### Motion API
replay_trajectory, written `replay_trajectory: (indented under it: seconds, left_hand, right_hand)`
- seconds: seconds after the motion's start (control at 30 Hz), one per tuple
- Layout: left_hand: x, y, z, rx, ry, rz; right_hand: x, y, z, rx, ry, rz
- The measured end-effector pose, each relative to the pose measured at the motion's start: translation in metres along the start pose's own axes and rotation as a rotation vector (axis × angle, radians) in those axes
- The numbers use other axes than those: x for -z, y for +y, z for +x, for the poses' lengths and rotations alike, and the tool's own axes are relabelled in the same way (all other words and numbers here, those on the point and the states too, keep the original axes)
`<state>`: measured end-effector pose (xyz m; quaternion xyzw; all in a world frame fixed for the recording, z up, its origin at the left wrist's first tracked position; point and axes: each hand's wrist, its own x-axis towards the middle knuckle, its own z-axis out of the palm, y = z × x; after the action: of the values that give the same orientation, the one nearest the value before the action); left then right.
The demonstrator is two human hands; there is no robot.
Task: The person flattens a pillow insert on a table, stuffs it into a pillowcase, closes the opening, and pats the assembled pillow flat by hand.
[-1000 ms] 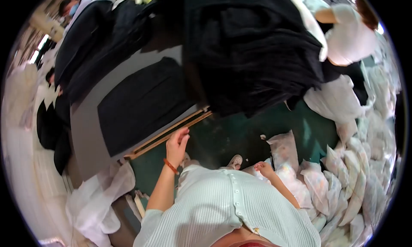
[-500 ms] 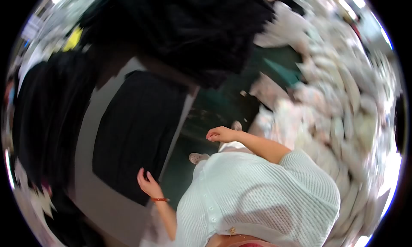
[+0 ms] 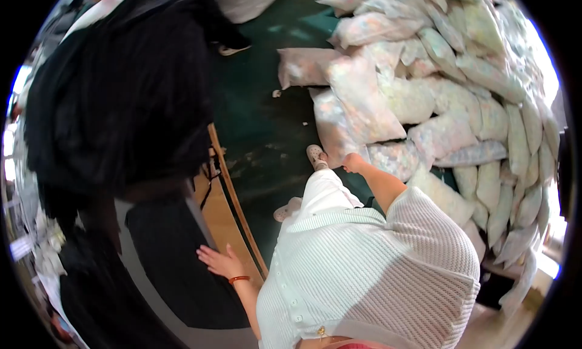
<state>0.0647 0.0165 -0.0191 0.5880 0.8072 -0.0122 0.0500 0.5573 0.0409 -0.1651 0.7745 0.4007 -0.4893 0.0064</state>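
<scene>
My left hand (image 3: 221,263) is open, fingers spread, palm down at the right edge of a flat black cloth piece (image 3: 170,252). Its fingertips overlap the cloth; whether they press on it I cannot tell. The cloth lies on a grey surface (image 3: 134,261). A reddish-brown bracelet circles my left wrist. My right hand (image 3: 353,162) hangs by my right side, in front of stuffed bags (image 3: 339,127) on the floor. Its fingers point away and are mostly hidden. Nothing is visibly held in it.
A tall heap of black cloth (image 3: 121,100) rises at the left. Below the table's side a brown panel with a wooden rail (image 3: 233,197) shows. Clear bags of pale scraps (image 3: 448,100) are stacked at right. A person's shoe (image 3: 234,49) stands on the green floor (image 3: 260,124).
My view has swung, so the bags show larger and the black heap sits further left. My left hand has flattened, fingers spread, by the cloth. My right arm has dropped toward my side.
</scene>
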Motion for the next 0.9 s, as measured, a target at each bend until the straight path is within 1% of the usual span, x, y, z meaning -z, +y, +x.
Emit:
replay_trajectory:
  seconds: [0.07,0.13,0.2,0.27,0.3,0.33,0.4,0.43,0.5,0.53,0.6,0.63,0.7,0.8,0.83,0.87,0.9]
  left_hand:
    - [-0.004,0.021,0.003,0.152,-0.043,0.198]
    - [-0.026,-0.017,0.002,-0.011,-0.023,0.187]
    - [-0.017,-0.006,0.009,0.088,-0.138,0.249]
    - [-0.021,-0.020,0.011,0.066,-0.137,0.179]
    - [-0.017,-0.020,0.013,0.079,-0.184,0.136]
    - [-0.015,-0.017,0.017,0.168,-0.243,0.147]
    - [-0.018,-0.035,0.024,0.180,-0.294,0.236]
    - [-0.021,-0.025,0.028,0.177,-0.302,0.271]
    - [-0.021,-0.017,0.030,0.392,-0.338,0.378]
    - [-0.021,-0.019,0.032,0.401,-0.340,0.411]
    - [-0.024,-0.033,0.033,0.403,-0.329,0.350]
    - [-0.021,-0.041,0.032,0.397,-0.340,0.342]
    - [-0.021,-0.035,0.033,0.431,-0.348,0.360]
    - [-0.019,-0.034,0.031,0.477,-0.330,0.357]
    - [-0.020,-0.034,0.031,0.443,-0.346,0.362]
    - [-0.016,-0.035,0.032,0.411,-0.364,0.369]
    - [-0.013,-0.026,0.040,0.450,-0.437,0.331]
  right_hand:
    - [-0.030,0.087,0.079,-0.235,-0.059,0.520]
    - [-0.054,0.174,0.158,0.044,0.031,0.529]
    - [-0.020,0.177,0.183,-0.426,0.156,1.114]
    - [0.021,0.195,0.217,-0.531,0.303,1.198]
    - [0.038,0.210,0.239,-0.575,0.380,1.151]
    - [0.043,0.227,0.259,-0.616,0.455,1.103]
    - [0.031,0.288,0.313,-0.580,0.600,0.946]
    - [0.028,0.325,0.336,-0.606,0.600,0.770]
    - [0.018,0.346,0.357,-0.649,0.636,0.496]
    - [0.031,0.341,0.357,-0.663,0.682,0.391]
    - [0.033,0.352,0.374,-0.759,0.618,0.442]
    - [0.032,0.348,0.381,-0.764,0.586,0.439]
    - [0.031,0.339,0.394,-0.723,0.541,0.353]
    - [0.031,0.345,0.411,-0.683,0.502,0.401]
    - [0.012,0.354,0.422,-0.570,0.714,0.219]
    - [0.012,0.350,0.422,-0.567,0.701,0.212]
    - [0.018,0.344,0.418,-0.534,0.660,0.375]
